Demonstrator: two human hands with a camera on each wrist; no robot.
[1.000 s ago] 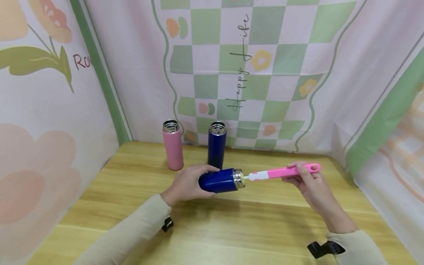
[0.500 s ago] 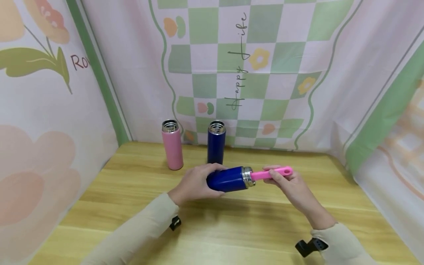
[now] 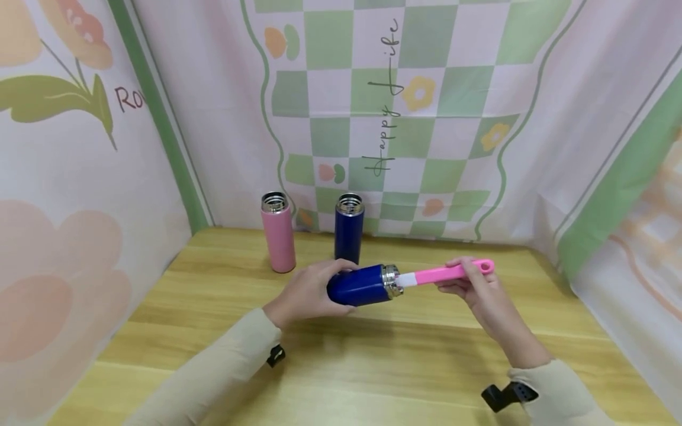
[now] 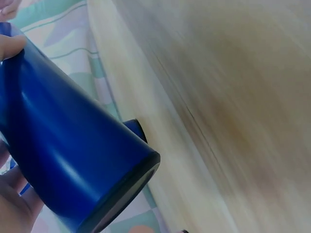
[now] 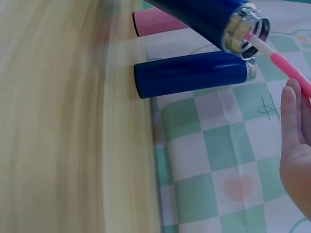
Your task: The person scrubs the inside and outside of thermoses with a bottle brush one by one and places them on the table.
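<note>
My left hand [image 3: 309,293] grips a blue thermos bottle [image 3: 359,286] round its body, holding it nearly level above the table with its lidless metal mouth to the right. In the left wrist view the bottle's base [image 4: 121,199] faces the camera. My right hand [image 3: 482,296] pinches the pink handle of a bottle brush [image 3: 439,273]. Its white neck enters the bottle's mouth, and the brush head is inside; a yellowish part [image 5: 235,34] shows at the opening in the right wrist view.
Behind the held bottle stands a second, dark blue bottle [image 3: 348,234], upright and lidless. A pink lidless bottle [image 3: 279,236] stands to its left. The wooden table [image 3: 373,367] ends at a patterned curtain [image 3: 410,136] at the back.
The brush first slid left, deep into the blue bottle, up to its pink handle. Since then my right hand has drawn it partly back to the right. The left hand shifted slightly with the bottle.
</note>
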